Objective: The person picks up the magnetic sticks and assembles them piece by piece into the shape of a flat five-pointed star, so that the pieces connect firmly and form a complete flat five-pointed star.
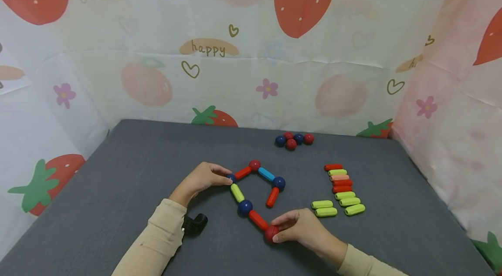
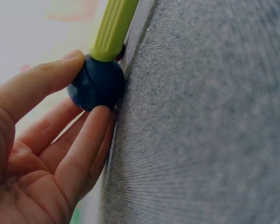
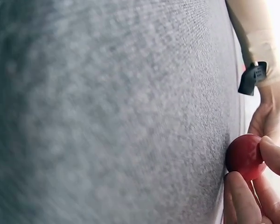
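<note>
An open-sided ring of coloured rods and balls lies on the dark grey table. My left hand (image 1: pixel 204 180) pinches the blue ball (image 2: pixel 98 84) at the ring's left corner, where a yellow-green rod (image 2: pixel 113 32) joins it. At the near end, my right hand (image 1: pixel 302 229) holds a red ball (image 3: pixel 245 156) between thumb and fingers. From that ball a red rod (image 1: pixel 258 220) leads to another blue ball (image 1: pixel 245 207). Across the far side run a red ball (image 1: pixel 255 165), a light blue rod (image 1: pixel 266 174) and a blue ball (image 1: pixel 279 183). A red rod (image 1: pixel 272 197) hangs off the latter, its near end apart from the held red ball.
Loose red, yellow-green and pink rods (image 1: pixel 339 177) lie in a column at the right, with several yellow-green rods (image 1: pixel 326 212) in front. Red and blue balls (image 1: pixel 291 144) cluster at the back. A black wrist device (image 1: pixel 195 224) is on the left forearm. Printed cloth (image 1: pixel 251 71) walls the table.
</note>
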Demonstrator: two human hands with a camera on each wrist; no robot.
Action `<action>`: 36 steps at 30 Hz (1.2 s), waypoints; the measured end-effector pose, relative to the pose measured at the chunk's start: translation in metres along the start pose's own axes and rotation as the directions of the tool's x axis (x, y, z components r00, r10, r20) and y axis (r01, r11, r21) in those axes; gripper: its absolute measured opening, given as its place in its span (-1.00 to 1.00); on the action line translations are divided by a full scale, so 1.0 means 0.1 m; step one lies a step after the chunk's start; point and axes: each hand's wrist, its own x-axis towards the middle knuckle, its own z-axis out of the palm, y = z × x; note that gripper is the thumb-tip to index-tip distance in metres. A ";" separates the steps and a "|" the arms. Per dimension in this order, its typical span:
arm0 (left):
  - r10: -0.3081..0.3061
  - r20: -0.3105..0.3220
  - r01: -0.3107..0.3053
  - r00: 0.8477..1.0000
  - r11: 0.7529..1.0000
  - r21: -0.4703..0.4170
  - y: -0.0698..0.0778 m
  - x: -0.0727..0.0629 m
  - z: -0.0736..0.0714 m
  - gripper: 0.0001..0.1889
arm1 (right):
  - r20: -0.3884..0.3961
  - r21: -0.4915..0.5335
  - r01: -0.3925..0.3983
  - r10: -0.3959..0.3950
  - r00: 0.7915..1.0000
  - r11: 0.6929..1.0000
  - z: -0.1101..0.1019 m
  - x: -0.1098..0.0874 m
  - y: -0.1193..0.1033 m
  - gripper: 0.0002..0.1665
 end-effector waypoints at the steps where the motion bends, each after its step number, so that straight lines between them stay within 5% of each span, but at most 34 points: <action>1: 0.002 0.002 -0.002 1.000 1.000 0.001 0.00 0.00 0.00 -0.64 | -0.003 -0.012 -0.002 0.002 1.000 1.000 0.00 0.00 -0.01 -0.57; 13: 0.010 0.003 -0.010 1.000 1.000 0.015 0.01 -0.01 -0.01 -0.65 | 0.043 -0.078 0.021 -0.017 0.999 0.997 -0.15 0.12 -0.05 -0.56; 17: 0.020 0.008 -0.020 1.000 0.999 0.024 0.00 -0.01 -0.02 -0.65 | -0.072 -0.032 0.020 -0.022 0.997 0.999 -0.26 0.21 -0.08 -0.51; 22: 0.023 0.017 -0.023 1.000 1.000 0.021 0.01 -0.02 -0.02 -0.64 | -0.276 0.068 0.006 0.013 0.961 0.998 -0.38 0.40 -0.18 -0.43; 28: 0.021 0.018 -0.021 1.000 1.000 0.021 0.00 -0.02 -0.02 -0.64 | -0.262 0.054 -0.054 0.066 0.963 0.997 -0.38 0.62 -0.24 -0.35; 36: 0.028 0.014 -0.028 1.000 0.999 0.018 -0.02 -0.01 -0.03 -0.64 | -0.283 -0.029 -0.071 0.060 0.957 0.997 -0.40 0.77 -0.27 -0.56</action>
